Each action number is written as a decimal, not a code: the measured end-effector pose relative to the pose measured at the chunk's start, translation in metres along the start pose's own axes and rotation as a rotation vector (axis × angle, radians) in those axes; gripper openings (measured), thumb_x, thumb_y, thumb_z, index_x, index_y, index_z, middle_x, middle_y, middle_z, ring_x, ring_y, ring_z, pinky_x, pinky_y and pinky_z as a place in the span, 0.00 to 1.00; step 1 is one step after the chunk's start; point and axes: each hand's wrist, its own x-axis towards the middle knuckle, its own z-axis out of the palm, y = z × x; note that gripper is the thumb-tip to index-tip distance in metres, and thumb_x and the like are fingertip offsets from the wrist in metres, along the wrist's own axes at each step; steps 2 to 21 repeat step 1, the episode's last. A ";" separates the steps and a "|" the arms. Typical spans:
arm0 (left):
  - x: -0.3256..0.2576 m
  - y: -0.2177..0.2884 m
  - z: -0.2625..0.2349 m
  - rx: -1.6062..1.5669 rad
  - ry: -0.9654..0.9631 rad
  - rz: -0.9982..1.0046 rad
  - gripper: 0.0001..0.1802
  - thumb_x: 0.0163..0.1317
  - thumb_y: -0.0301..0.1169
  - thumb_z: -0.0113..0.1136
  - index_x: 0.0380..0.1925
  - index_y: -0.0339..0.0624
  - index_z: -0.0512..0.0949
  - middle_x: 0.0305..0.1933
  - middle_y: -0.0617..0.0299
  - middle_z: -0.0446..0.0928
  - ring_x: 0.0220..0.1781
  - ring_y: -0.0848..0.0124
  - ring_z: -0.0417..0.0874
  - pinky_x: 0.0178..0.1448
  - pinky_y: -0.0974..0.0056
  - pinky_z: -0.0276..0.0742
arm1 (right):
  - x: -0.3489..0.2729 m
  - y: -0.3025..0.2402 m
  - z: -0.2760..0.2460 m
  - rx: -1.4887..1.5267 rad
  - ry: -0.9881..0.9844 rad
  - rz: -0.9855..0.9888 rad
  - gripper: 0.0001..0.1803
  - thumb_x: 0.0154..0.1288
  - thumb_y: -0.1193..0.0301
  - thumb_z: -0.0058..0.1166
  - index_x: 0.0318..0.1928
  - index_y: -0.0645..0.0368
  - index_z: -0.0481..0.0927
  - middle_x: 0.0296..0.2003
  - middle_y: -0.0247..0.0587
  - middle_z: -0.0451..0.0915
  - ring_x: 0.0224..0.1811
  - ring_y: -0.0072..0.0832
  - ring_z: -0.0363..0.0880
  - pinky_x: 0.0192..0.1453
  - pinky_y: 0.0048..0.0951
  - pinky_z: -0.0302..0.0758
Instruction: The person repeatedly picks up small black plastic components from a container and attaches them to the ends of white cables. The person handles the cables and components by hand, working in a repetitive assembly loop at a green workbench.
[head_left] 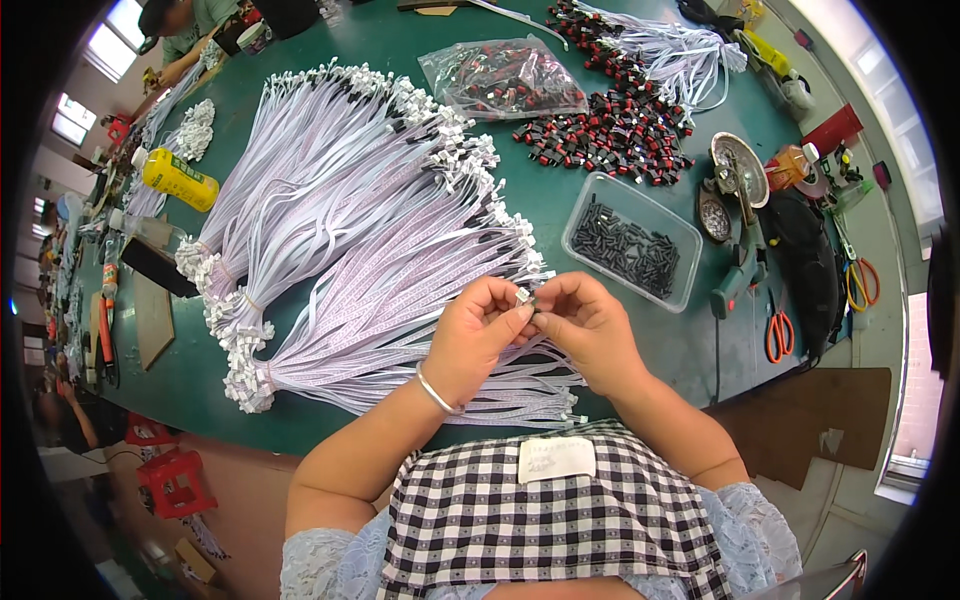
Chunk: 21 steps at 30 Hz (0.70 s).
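Connector (523,295), small and white, on a flat ribbon cable's end, is pinched between left hand (478,335) and right hand (587,328) above the green table (560,200); fingers closed tight, a dark bit (too small to identify) at the right fingertips. Fitting step, likely; next needs careful alignment. Clear tub (632,240) holds black sleeves; plastic bag (503,77) holds red-black parts; cable bundles (340,220) fan left.

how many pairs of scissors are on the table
2. One pair of orange-handled scissors lies right of the clear tray; a second pair lies farther right near the table edge. More may hide in the clutter.
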 end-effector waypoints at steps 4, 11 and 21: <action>0.000 0.000 -0.001 -0.012 -0.013 0.005 0.08 0.64 0.25 0.57 0.42 0.37 0.72 0.36 0.62 0.76 0.35 0.78 0.77 0.42 0.73 0.77 | -0.001 -0.001 0.000 -0.088 0.020 -0.038 0.12 0.64 0.83 0.52 0.48 0.63 0.73 0.45 0.41 0.76 0.44 0.26 0.79 0.49 0.25 0.78; 0.000 0.000 -0.001 -0.012 -0.013 0.005 0.08 0.64 0.25 0.57 0.42 0.37 0.72 0.36 0.62 0.76 0.35 0.78 0.77 0.42 0.73 0.77 | -0.001 -0.001 0.000 -0.088 0.020 -0.038 0.12 0.64 0.83 0.52 0.48 0.63 0.73 0.45 0.41 0.76 0.44 0.26 0.79 0.49 0.25 0.78; 0.000 0.000 -0.001 -0.012 -0.013 0.005 0.08 0.64 0.25 0.57 0.42 0.37 0.72 0.36 0.62 0.76 0.35 0.78 0.77 0.42 0.73 0.77 | -0.001 -0.001 0.000 -0.088 0.020 -0.038 0.12 0.64 0.83 0.52 0.48 0.63 0.73 0.45 0.41 0.76 0.44 0.26 0.79 0.49 0.25 0.78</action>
